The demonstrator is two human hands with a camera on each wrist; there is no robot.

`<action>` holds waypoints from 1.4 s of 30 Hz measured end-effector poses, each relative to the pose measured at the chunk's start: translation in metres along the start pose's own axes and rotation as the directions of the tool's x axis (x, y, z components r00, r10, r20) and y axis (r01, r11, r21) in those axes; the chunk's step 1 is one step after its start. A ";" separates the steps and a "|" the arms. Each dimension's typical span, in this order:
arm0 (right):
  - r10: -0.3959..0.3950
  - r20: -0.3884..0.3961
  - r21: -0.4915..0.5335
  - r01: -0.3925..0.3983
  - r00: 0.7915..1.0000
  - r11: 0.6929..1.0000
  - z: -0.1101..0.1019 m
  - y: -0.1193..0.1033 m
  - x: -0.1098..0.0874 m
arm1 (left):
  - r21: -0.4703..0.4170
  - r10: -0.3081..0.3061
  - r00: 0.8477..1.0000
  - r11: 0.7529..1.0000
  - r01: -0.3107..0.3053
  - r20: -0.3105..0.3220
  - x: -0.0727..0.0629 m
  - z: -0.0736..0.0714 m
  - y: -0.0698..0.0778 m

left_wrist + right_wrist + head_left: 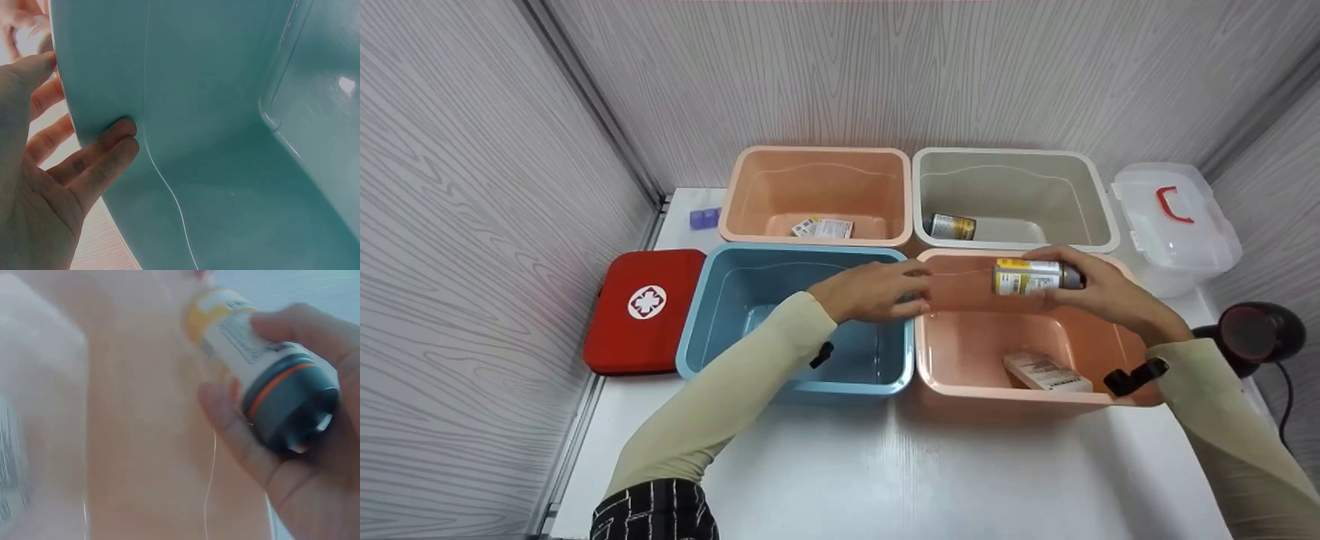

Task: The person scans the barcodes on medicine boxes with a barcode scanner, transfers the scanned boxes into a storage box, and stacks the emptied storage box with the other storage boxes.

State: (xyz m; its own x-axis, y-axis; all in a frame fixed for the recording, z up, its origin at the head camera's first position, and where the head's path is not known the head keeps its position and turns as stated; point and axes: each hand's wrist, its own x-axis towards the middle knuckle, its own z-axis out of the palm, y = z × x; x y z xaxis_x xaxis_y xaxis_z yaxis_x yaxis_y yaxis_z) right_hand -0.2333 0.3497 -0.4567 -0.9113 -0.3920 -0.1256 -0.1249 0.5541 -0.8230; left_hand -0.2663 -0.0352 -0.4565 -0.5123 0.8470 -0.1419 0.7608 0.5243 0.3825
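Observation:
My right hand [1099,289] grips a spray can [1027,277] with a yellow-and-white label and a dark cap. The can lies sideways above the front pink bin [960,352]. In the right wrist view, thumb and fingers are round the can [242,337], near its cap with the orange ring. A white printed box [1046,373] lies in that bin. My left hand [874,291] is over the right rim of the blue bin [795,388], its fingers loosely spread with nothing held. The left wrist view shows some fingertips [126,128] at the bin's inner wall.
Behind stand an orange bin [817,180] with small boxes [832,228] and a grey bin [1012,180] holding another can [952,226]. A red first-aid case [637,330] lies left. A clear lidded box [1177,225] and a dark device [1252,334] are right.

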 end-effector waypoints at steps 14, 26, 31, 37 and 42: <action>-0.083 -0.288 0.565 0.239 0.954 0.790 0.000 0.003 -0.014 | -0.009 0.002 1.000 1.000 -0.002 0.002 0.000 0.000 0.000; -0.114 -0.426 0.664 0.395 0.898 0.635 -0.026 0.021 -0.047 | -0.004 0.014 1.000 1.000 -0.014 -0.004 -0.001 -0.001 0.000; -0.010 -0.488 0.788 0.445 0.873 0.426 -0.048 0.038 -0.070 | -0.011 0.049 0.999 0.999 -0.049 -0.020 -0.001 -0.001 -0.001; 0.209 -0.511 0.856 0.470 0.834 0.216 -0.068 0.073 -0.095 | -0.029 0.038 0.999 0.999 -0.038 -0.013 -0.001 -0.001 -0.002; 0.314 -0.516 0.856 0.463 0.797 0.232 -0.068 0.103 -0.115 | -0.030 0.028 1.000 0.999 -0.028 -0.004 -0.001 -0.001 -0.002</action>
State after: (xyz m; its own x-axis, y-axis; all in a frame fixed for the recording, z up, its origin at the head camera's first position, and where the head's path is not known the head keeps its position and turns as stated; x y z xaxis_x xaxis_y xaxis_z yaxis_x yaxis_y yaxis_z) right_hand -0.1679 0.5019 -0.4890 -0.9680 0.2404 -0.0725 -0.1150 -0.6811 -0.7231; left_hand -0.2678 -0.0373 -0.4565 -0.4928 0.8608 -0.1273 0.7625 0.4976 0.4136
